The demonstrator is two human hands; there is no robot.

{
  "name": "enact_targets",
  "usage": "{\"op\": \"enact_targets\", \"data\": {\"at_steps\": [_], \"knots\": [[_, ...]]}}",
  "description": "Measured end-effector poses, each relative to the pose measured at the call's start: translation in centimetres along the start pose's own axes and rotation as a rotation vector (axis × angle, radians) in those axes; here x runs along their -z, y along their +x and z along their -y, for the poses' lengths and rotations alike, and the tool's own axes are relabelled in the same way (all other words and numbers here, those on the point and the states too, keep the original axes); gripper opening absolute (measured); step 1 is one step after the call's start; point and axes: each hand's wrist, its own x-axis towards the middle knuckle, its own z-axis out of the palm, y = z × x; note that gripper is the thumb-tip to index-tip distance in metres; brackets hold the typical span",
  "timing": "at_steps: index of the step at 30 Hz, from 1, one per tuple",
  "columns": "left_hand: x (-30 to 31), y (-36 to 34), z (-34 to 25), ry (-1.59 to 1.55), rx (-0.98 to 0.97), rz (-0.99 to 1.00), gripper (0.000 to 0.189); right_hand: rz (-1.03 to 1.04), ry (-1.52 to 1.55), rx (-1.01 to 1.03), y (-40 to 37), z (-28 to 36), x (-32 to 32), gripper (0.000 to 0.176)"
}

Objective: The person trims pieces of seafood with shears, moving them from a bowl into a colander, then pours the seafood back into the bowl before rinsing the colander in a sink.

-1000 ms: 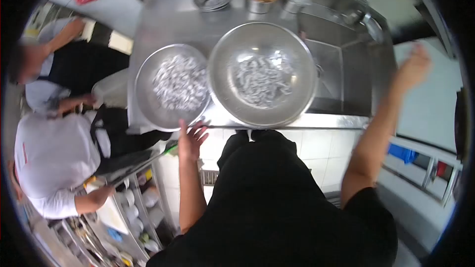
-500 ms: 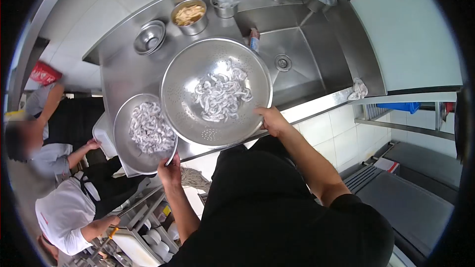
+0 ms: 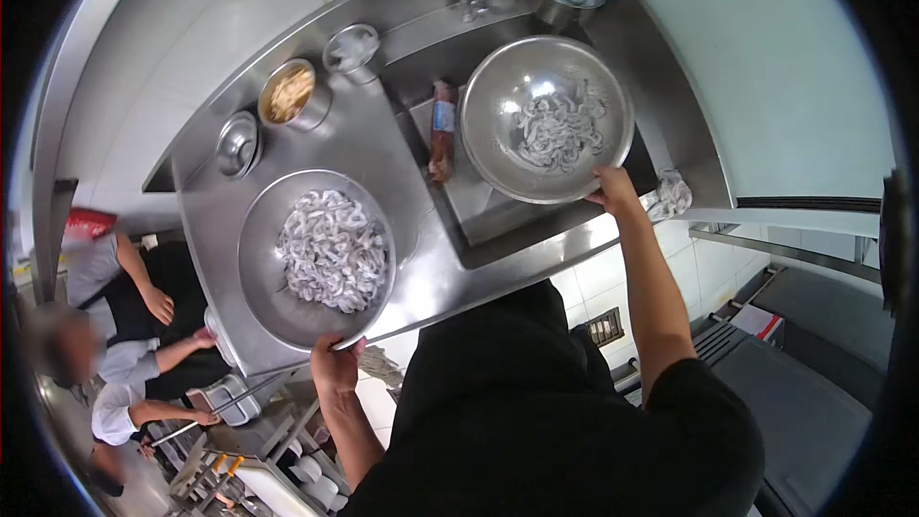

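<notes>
Stainless steel surface [image 3: 421, 239]: the left hand [image 3: 335, 364] closes its grip on the rim of a bowl [image 3: 260, 258] of pale strips [image 3: 330, 249] at the near edge. The right hand [image 3: 613, 191] grips a colander [image 3: 488, 124] over the sink [image 3: 469, 193]. The label on a bottle [image 3: 442, 129] beside it is unreadable.

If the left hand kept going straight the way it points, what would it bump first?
The metal bowl: the left hand grips its near rim. Beyond, probably the pale strips piled inside.

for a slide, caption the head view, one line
Right hand holds a colander over the sink; left hand clasps a bowl of pale strips on the counter.
</notes>
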Motion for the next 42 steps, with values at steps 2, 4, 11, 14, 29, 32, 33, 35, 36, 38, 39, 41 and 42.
{"op": "enact_targets", "data": {"at_steps": [2,4,11,14,29,32,33,35,36,38,39,41,42], "knots": [[-4.7,-0.4,1.1,0.055,0.032,0.077,0.022,-0.026,-0.047,-0.067,5.7,0.4,0.9,0.040],[-10.0,-1.1,2.5,0.141,0.022,0.105,0.023,0.000,-0.046,-0.126,12.0,-0.8,1.5,0.041],[-20.6,-3.3,6.9,0.297,0.144,0.103,0.044,0.111,-0.011,-0.326,19.5,-4.3,1.0,0.046],[-22.4,-4.1,8.1,0.320,0.108,0.114,0.040,0.124,-0.039,-0.334,19.4,-4.1,0.3,0.042],[-21.7,-3.6,10.2,0.249,0.053,0.030,0.026,0.052,-0.152,-0.290,24.8,-8.2,3.2,0.046],[-20.5,-2.9,11.0,0.200,0.051,0.019,0.023,-0.015,-0.187,-0.147,21.2,-6.7,4.3,0.046],[-19.7,-2.0,11.8,0.184,0.051,0.028,0.022,-0.024,-0.169,-0.108,20.0,-6.2,5.0,0.046],[-18.5,-1.3,12.4,0.116,0.020,0.029,0.020,-0.038,-0.120,-0.061,17.3,-5.2,6.6,0.046],[-17.5,-0.6,12.3,0.109,0.027,0.039,0.020,-0.040,-0.096,-0.054,16.2,-4.8,7.4,0.046],[-15.1,1.4,12.9,0.053,0.045,0.038,0.023,-0.038,-0.048,-0.041,14.7,-4.1,9.3,0.047],[-14.3,2.4,13.0,0.054,0.038,-0.032,0.026,-0.002,-0.029,-0.038,14.0,-3.9,10.4,0.047],[-12.7,4.1,13.1,0.015,0.017,-0.040,0.029,0.079,0.005,-0.038,12.6,-2.9,11.9,0.048],[-11.8,4.8,13.3,-0.009,0.028,-0.029,0.030,0.056,-0.008,-0.038,12.2,-2.6,12.5,0.047]]}}
